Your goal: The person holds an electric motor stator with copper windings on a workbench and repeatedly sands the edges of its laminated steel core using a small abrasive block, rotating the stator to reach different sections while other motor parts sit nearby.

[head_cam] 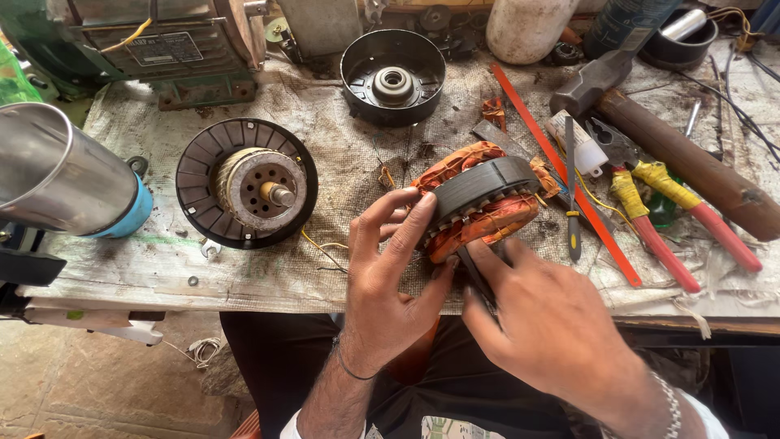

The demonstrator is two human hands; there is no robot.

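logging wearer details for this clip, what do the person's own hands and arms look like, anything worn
Both hands are bare, no gloves. The left hand has a thin dark band around its wrist. The right hand has a silver chain bracelet at its wrist. White sleeve edges show at the bottom of the frame.

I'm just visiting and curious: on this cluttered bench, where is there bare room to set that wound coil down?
The best bare patch is the cloth between the finned rotor, the black end cap and the stator held by the left hand. The front edge below the rotor is also free. Right of the right hand, pliers, hammer and screwdriver crowd it.
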